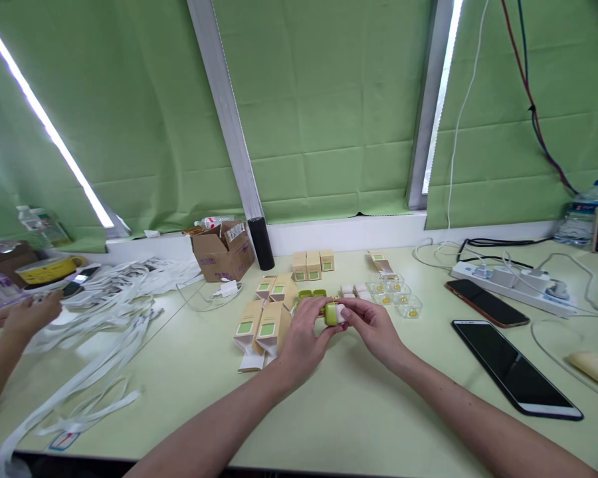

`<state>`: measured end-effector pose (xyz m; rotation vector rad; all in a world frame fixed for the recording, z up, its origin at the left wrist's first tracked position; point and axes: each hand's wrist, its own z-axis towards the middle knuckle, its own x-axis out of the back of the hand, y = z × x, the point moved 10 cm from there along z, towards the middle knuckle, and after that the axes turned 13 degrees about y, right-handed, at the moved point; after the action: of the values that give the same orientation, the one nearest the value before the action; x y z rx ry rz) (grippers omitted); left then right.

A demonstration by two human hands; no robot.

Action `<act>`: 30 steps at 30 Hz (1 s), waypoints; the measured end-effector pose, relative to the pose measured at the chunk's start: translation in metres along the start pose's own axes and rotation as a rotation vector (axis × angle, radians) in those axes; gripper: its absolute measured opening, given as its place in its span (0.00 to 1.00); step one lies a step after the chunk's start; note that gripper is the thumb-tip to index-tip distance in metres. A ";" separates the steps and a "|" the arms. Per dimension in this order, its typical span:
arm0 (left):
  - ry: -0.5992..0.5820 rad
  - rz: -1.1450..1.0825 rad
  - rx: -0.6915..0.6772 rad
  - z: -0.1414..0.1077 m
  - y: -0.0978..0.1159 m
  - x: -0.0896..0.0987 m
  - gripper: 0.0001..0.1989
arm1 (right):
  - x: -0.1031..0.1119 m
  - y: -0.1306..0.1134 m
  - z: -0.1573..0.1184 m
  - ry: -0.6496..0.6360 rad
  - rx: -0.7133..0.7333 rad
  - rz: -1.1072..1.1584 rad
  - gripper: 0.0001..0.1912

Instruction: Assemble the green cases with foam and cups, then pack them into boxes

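My left hand (306, 335) is closed around a small rounded green case (331, 315) above the table. My right hand (373, 328) pinches a small white rounded piece (339, 313) against the open right side of the green case; how deep it sits inside cannot be made out. Behind my left hand lie more green cases (311, 293), partly hidden by it. Beyond my right hand are several white pieces (355, 291) and clear plastic holders (393, 292) with yellow centres. Left of my left hand stand tan cartons (274, 325) with green squares, their flaps open.
Small tan boxes (313, 264) stand at the back, near a brown cardboard box (223, 252) and a black cylinder (261, 244). On the right lie two phones (515, 368) and a power strip (513, 287). White straps (114, 318) spread leftward, beside another person's hands (32, 315).
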<state>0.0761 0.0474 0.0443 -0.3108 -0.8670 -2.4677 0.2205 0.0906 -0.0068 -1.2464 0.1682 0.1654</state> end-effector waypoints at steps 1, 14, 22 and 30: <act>-0.001 0.005 -0.005 0.000 0.000 0.000 0.18 | 0.000 -0.001 0.000 0.002 0.006 -0.008 0.24; -0.020 0.041 0.039 -0.012 -0.006 -0.008 0.24 | -0.001 0.000 -0.003 0.041 -0.047 0.040 0.27; -0.060 0.017 0.037 -0.016 -0.006 -0.010 0.30 | -0.003 0.001 -0.004 0.056 -0.087 0.073 0.29; -0.048 0.004 -0.004 -0.013 0.002 -0.009 0.27 | -0.006 0.000 -0.005 0.037 -0.090 0.071 0.30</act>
<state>0.0842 0.0409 0.0320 -0.3744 -0.8803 -2.4674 0.2142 0.0855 -0.0072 -1.3345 0.2392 0.2128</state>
